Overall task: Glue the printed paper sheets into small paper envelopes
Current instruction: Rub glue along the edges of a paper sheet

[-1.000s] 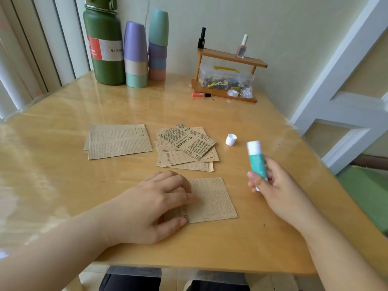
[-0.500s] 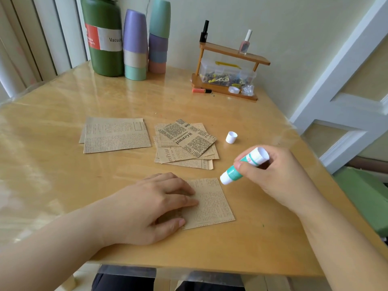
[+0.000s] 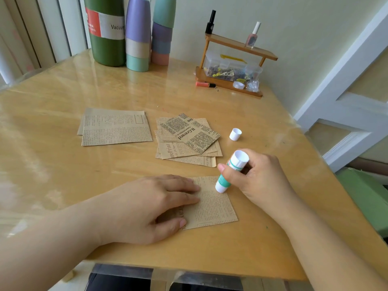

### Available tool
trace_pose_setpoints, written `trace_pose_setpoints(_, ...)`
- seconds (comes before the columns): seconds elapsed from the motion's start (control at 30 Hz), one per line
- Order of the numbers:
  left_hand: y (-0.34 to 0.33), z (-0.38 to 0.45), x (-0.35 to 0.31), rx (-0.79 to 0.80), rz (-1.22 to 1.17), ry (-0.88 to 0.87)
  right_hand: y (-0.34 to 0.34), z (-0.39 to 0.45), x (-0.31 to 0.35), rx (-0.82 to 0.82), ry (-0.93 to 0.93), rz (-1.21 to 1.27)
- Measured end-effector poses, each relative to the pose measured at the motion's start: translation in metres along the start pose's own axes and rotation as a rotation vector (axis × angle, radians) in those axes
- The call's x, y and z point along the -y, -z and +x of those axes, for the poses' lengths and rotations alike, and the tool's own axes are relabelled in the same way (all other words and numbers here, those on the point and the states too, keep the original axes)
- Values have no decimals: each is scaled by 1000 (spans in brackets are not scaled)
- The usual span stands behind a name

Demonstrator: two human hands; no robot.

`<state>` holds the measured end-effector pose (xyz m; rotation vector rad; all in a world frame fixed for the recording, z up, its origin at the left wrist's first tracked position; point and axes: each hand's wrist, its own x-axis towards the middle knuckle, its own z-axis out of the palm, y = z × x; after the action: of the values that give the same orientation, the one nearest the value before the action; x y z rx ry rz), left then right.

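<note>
Kraft-brown newsprint sheet (image 3: 212, 203) lies at lower centre of the wooden table (image 3: 63, 175), and the left hand (image 3: 151, 208) presses it flat with straight fingers. The right hand (image 3: 255, 179) grips a teal glue stick (image 3: 231, 172), tip down at the sheet's top right corner. Its white cap (image 3: 235, 134) sits above, beside a fanned stack of printed sheets (image 3: 186, 139).

One glue stick (image 3: 230, 172), one white cap (image 3: 235, 134), two nail polish bottles (image 3: 252, 36)

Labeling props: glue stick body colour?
Teal-green body with white ends on the glue stick, gripped by the right hand; head view shows it best.
</note>
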<state>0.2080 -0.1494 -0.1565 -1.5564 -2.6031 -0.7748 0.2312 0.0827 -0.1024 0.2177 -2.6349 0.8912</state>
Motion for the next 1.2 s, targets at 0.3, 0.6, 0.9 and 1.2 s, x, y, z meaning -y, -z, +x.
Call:
trace_pose_setpoints(0.3,-1,1,-1,-2,-72,40,-8,17,-3,-17,31,67)
trace_pose_setpoints(0.6,4,2,2,-7,40,-48,-3,0,-9,-52,62,75)
trace_pose_setpoints(0.9,5,2,-1,-5,41,-40,5,-21,-5,19,101,100)
trace_pose_setpoints(1.2,5,2,-1,-24,57,-46,-12,9,-8,-38,100,102)
